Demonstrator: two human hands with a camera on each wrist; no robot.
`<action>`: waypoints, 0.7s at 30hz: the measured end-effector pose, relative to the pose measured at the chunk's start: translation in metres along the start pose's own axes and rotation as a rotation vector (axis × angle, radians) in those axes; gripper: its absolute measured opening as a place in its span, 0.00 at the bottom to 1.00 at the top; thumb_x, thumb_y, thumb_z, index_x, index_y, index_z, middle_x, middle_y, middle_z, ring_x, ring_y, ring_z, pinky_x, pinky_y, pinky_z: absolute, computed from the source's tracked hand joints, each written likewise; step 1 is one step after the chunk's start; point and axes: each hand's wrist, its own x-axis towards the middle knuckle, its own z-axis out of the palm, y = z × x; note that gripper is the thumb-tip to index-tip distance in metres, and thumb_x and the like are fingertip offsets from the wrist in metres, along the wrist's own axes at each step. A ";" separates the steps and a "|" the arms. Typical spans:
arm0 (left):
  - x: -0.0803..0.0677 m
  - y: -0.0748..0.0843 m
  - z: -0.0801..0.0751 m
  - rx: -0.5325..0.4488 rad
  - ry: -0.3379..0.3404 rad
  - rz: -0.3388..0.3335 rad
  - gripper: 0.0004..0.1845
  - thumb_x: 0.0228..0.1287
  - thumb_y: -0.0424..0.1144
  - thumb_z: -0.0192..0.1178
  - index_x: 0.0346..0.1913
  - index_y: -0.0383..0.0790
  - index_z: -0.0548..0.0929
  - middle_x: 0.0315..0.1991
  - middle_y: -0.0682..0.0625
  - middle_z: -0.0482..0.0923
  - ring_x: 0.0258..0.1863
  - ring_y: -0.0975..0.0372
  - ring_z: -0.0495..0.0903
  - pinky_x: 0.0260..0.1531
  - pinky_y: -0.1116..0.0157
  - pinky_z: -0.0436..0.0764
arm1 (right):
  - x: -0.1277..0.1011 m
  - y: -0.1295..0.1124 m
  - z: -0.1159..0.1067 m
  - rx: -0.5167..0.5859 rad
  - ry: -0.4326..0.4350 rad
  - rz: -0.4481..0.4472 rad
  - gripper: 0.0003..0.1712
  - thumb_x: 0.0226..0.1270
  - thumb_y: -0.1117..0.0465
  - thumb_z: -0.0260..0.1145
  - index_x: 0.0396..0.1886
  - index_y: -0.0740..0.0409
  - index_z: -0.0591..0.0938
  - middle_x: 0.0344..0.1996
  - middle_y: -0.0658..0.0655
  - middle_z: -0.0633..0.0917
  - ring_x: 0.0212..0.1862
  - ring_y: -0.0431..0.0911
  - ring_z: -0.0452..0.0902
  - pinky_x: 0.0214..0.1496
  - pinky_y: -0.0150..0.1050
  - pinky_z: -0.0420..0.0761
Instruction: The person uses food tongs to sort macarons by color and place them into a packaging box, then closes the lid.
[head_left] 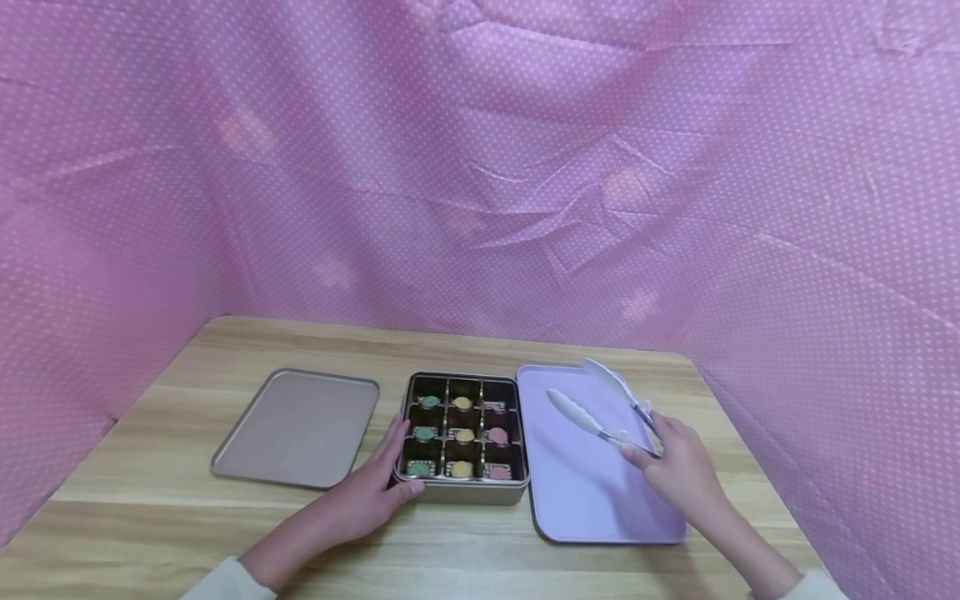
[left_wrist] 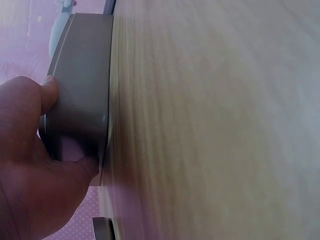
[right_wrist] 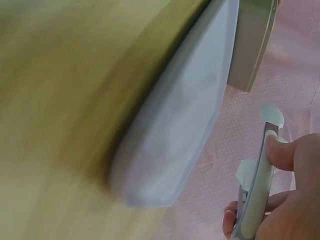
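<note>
A pink dotted cloth [head_left: 480,167] hangs behind and to both sides of a wooden tabletop [head_left: 187,517]. Three things lie in a row across the middle of the tabletop. On the right is a lilac tray [head_left: 585,492], the largest of them, its left edge just beside the box. On the left, set apart from the box, is a flat grey-brown lid [head_left: 296,429]. Between them stands a metal box [head_left: 465,492] divided into nine compartments, three by three, each holding a small round sweet [head_left: 462,435]: green ones in the left column, yellow in the middle, pink on the right.

The left hand [head_left: 367,496] rests at the box's near left corner, fingers laid along the left wall and thumb against the near wall; the left wrist view shows the thumb and a fingertip pressed on the grey side, so its grip lightly clasps the corner.

The right hand [head_left: 678,471] hovers over the right part of the lilac tray and pinches a pair of white-tipped metal tongs [head_left: 600,408] at the hinge end. The tongs point far and left, their two arms spread apart, holding nothing.
</note>
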 end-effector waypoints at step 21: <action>-0.001 0.002 0.000 -0.005 -0.001 -0.011 0.53 0.68 0.70 0.50 0.81 0.56 0.31 0.81 0.57 0.20 0.78 0.39 0.49 0.72 0.35 0.56 | -0.011 0.090 -0.005 -0.031 0.031 0.112 0.43 0.70 0.45 0.67 0.65 0.80 0.69 0.54 0.84 0.75 0.55 0.79 0.71 0.50 0.74 0.74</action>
